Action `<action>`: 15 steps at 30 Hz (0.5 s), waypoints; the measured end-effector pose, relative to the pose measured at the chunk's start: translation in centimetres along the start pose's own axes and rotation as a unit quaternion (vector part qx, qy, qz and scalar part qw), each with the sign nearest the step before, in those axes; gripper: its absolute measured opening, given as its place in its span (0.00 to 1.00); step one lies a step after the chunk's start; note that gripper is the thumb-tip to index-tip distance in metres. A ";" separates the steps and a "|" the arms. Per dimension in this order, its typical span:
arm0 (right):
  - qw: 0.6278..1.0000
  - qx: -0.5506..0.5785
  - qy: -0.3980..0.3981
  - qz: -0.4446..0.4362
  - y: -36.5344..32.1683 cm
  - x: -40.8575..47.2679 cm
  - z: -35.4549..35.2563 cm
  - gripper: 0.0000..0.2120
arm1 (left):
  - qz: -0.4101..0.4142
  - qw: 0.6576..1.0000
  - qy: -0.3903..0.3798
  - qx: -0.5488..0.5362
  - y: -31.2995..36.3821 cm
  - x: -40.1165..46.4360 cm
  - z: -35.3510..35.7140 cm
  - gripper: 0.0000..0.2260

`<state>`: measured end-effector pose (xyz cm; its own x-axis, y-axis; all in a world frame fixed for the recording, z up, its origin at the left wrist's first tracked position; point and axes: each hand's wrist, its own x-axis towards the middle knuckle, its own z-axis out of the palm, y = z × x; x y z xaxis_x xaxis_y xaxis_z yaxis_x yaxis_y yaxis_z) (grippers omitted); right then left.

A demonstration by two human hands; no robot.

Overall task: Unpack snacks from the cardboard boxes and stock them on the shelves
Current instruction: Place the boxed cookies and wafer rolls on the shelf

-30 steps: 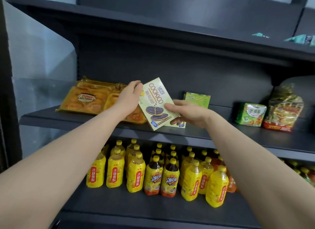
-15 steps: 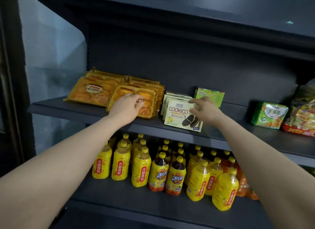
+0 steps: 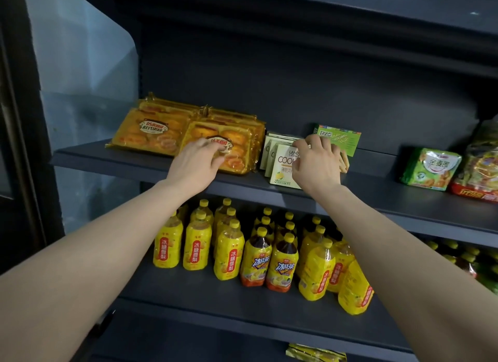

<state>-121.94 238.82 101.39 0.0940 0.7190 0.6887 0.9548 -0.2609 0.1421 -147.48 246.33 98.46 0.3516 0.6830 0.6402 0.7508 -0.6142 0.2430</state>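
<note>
my right hand (image 3: 316,163) pinches the front cookie box (image 3: 283,170) in its row, left hand (image 3: 198,163) rests spread-fingered on the cake packs (image 3: 215,143), and the shelf (image 3: 377,197) is only partly stocked, i reckon.

Right hand (image 3: 316,165) fingers (image 3: 299,146) grip front cookie box (image 3: 281,170) on shelf (image 3: 377,197).

We see orange-yellow cake packs (image 3: 151,131) under our left fingers (image 3: 213,157). Cream cookie boxes (image 3: 280,167) sit beneath our right fingers (image 3: 304,146), a green box (image 3: 345,138) just behind. The shelf (image 3: 134,165) is dark grey.
</note>
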 end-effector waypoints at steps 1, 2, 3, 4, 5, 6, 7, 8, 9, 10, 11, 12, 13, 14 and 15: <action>1.000 0.002 0.006 -0.003 -0.6 -0.2 -0.3 0.18 | 0.003 1.000 0.003 0.002 -0.2 -0.4 -0.3 0.17; 1.000 0.005 0.015 -0.009 -1.2 -0.5 -0.6 0.18 | 0.005 1.000 0.008 0.003 -0.5 -0.9 -0.6 0.17; 0.999 0.006 0.026 -0.017 -2.0 -0.9 -0.8 0.17 | 0.007 1.000 0.012 0.004 -0.8 -1.4 -0.9 0.17; 0.999 0.007 0.036 -0.026 -2.8 -1.3 -1.1 0.17 | 0.007 1.000 0.015 0.005 -1.1 -2.0 -1.2 0.17; 0.998 0.010 0.045 -0.035 -3.6 -1.8 -1.4 0.16 | 0.007 1.000 0.017 0.005 -1.5 -2.7 -1.5 0.17; 0.998 0.014 0.050 -0.043 -4.6 -2.4 -1.6 0.16 | 0.007 1.000 0.019 0.004 -1.9 -3.3 -1.7 0.17; 0.997 0.020 0.053 -0.050 -5.7 -3.0 -1.7 0.16 | 0.006 1.000 0.021 0.002 -2.4 -4.1 -1.9 0.17; 0.997 0.030 0.053 -0.055 -6.8 -3.8 -1.8 0.16 | 0.004 1.000 0.023 -0.002 -2.9 -4.9 -2.0 0.17; 0.996 0.042 0.051 -0.059 -8.0 -4.7 -1.7 0.16 | 0.001 1.000 0.026 -0.005 -3.5 -5.8 -2.0 0.17; 0.995 0.054 0.048 -0.064 -9.2 -5.6 -1.5 0.16 | -0.002 1.000 0.029 -0.007 -4.1 -6.8 -2.1 0.17; 0.994 0.065 0.046 -0.069 -10.4 -6.6 -1.2 0.16 | -0.004 0.999 0.031 -0.007 -4.8 -7.8 -2.0 0.17; 0.994 0.072 0.046 -0.073 -11.5 -7.7 -0.7 0.16 | -0.007 1.000 0.029 -0.005 -5.3 -9.0 -1.8 0.16; 0.993 0.077 0.047 -0.076 -12.5 -8.7 -0.1 0.17 | -0.009 1.000 0.025 -0.001 -6.0 -10.1 -1.7 0.16; 0.992 0.084 0.049 -0.078 -13.5 -9.7 0.5 0.17 | -0.011 1.000 0.018 0.003 -6.7 -11.3 -1.4 0.16; 0.991 0.093 0.049 -0.078 -14.6 -10.8 1.2 0.17 | -0.015 1.000 0.010 0.005 -7.4 -12.5 -1.2 0.16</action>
<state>-136.52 235.64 91.09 -0.0783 0.6729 0.7355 0.9919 -0.0217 0.1255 -158.10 241.86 89.54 0.3169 0.6929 0.6477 0.7667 -0.5892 0.2551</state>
